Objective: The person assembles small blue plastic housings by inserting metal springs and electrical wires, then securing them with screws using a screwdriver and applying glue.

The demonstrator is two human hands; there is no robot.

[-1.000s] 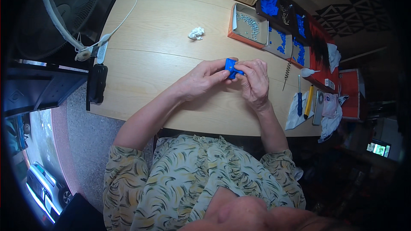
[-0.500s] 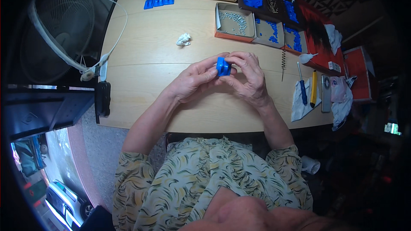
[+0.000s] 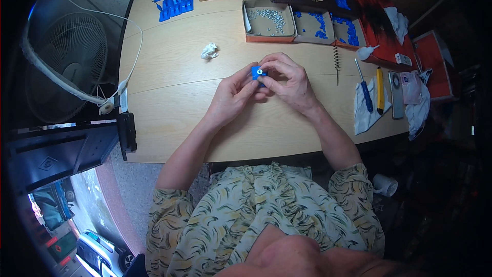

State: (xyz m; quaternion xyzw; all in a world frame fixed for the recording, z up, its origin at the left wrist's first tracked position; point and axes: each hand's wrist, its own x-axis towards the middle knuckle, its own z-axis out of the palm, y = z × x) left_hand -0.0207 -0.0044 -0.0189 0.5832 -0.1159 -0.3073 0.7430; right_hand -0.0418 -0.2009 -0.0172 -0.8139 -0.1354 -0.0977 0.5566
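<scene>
A small blue plastic part (image 3: 254,73) is held between both hands above the middle of the table. On the face turned up sits a pale round piece with a dark centre (image 3: 260,71), perhaps a nut. My left hand (image 3: 230,97) grips the part from the left, thumb in front and fingers behind. From the right, my right hand (image 3: 291,83) closes on the same part, its thumb and fingertips beside the round piece. Fingers cover much of the part's edges.
A crumpled white tissue (image 3: 209,51) lies beyond my left hand. Far back stand a box of small metal pieces (image 3: 270,38) and boxes of blue parts. At right are a coiled spring (image 3: 336,64), a screwdriver (image 3: 365,90), a yellow cutter (image 3: 380,92) and a phone (image 3: 395,92).
The blue part has been turned in my fingers, so the pale round piece now shows on its face. Both hands stay together on it. The whole view has shifted slightly.
</scene>
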